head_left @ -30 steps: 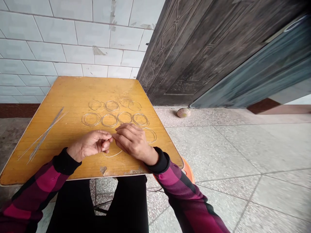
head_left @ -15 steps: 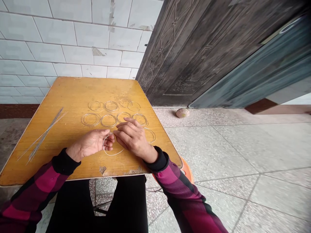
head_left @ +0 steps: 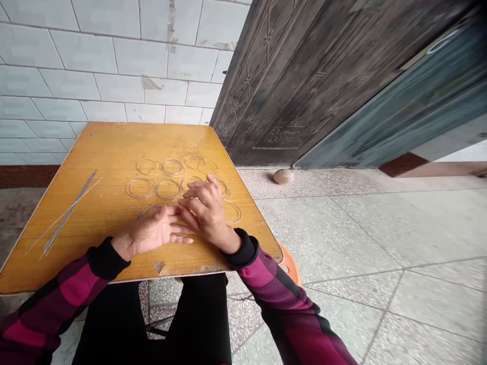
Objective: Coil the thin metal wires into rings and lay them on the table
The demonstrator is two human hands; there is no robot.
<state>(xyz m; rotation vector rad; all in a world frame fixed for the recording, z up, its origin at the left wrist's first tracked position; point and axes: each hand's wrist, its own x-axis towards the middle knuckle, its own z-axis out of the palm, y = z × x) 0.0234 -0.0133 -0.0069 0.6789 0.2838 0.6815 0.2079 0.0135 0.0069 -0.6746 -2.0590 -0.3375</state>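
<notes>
Over the near part of the table, my left hand (head_left: 150, 234) is open, palm turned up and fingers stretched to the right. A thin silvery wire loop (head_left: 164, 228) passes across those fingers and is partly hidden by them. My right hand (head_left: 205, 210) is bent over the left fingertips, its thumb and index finger pinching the wire; the exact grip point is hidden. Several coiled wire rings (head_left: 168, 190) lie in rows just beyond both hands. One ring (head_left: 146, 210) shows behind my left hand, another (head_left: 233, 211) beside my right.
Straight wires (head_left: 68, 215) lie in a crossed bundle on the left of the yellow wooden table (head_left: 114, 147). A tiled wall stands behind it, a dark carved door (head_left: 274, 101) to the right. An orange stool (head_left: 289, 266) sits by the right edge; a roundish object (head_left: 283, 176) rests on the floor.
My left fingers have straightened out under the wire loop and reach further right. The right hand has tilted upward slightly, staying at the loop. A ring behind my left hand now shows.
</notes>
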